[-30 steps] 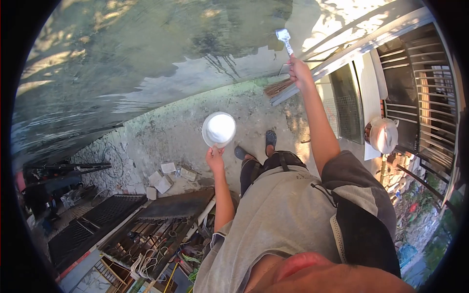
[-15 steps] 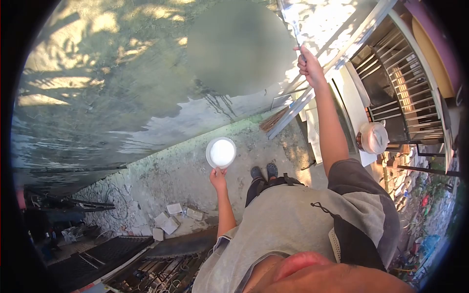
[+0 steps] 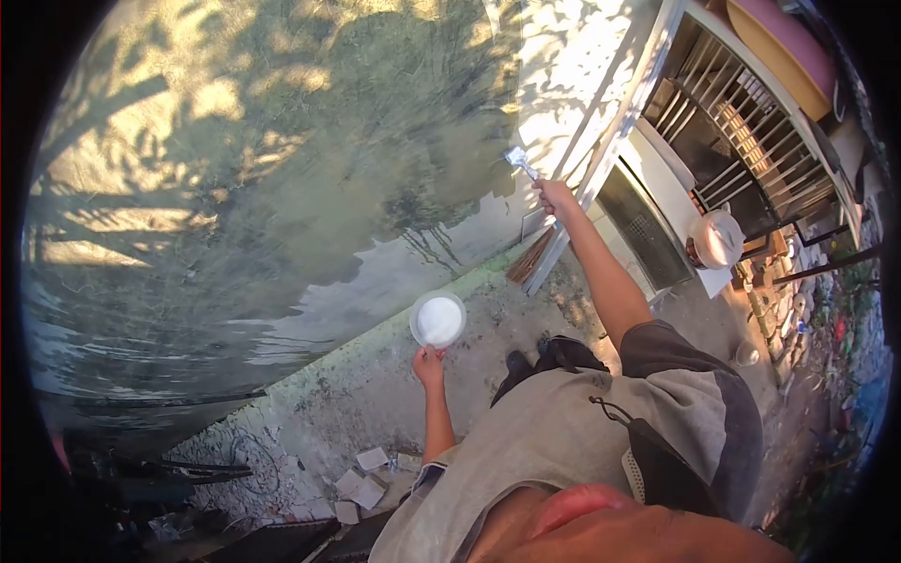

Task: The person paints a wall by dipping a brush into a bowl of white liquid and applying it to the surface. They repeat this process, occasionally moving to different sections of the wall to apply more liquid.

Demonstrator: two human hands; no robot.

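Observation:
My left hand (image 3: 429, 364) grips the rim of a round white bowl (image 3: 438, 319), which holds white paint. Out in front, my right hand (image 3: 557, 198) is closed around the handle of a paintbrush (image 3: 519, 160) with a pale, paint-coated head. That head is close to the wall (image 3: 310, 178), near the right end of its greenish-grey part; whether it touches cannot be made out. Lower down, the wall has a whitish, streaky band.
A straw broom (image 3: 531, 260) leans beside a long pale post (image 3: 601, 159). Right of it stand a barred rack (image 3: 751, 141) and a clear plastic tub (image 3: 717, 238). Several pale blocks (image 3: 361, 488) lie on the concrete floor (image 3: 375, 413) at lower left.
My right hand has come down and left from high up, bringing the paintbrush lower along the wall. My left hand and the bowl sit slightly lower and further right in view.

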